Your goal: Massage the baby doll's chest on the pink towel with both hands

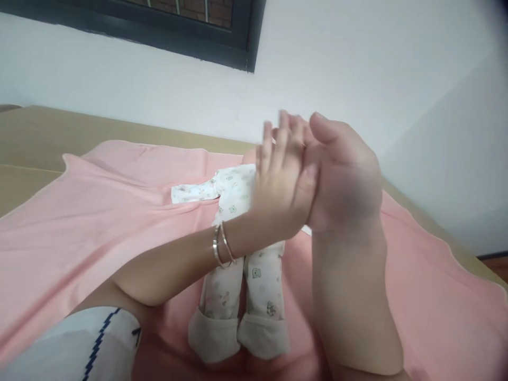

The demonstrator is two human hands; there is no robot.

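Note:
A small white baby garment [232, 201] with printed animals lies spread on a pink cloth [99, 211], one sleeve out to the left and two cuffed legs pointing toward me. Both hands are raised above it, close to the camera. My left hand [280, 174], with bangles at the wrist, has its fingers stretched upward and holds nothing. My right hand [345, 174] is pressed against it from the right, its thumb lying across the left palm. The fingertips are smeared by motion. The hands hide the garment's upper middle.
The pink cloth covers a tan surface [35, 137] that meets a white wall [337, 69]. A dark window frame [222, 42] sits high on the wall. A white sleeve with blue stitching [87, 344] shows at the lower left.

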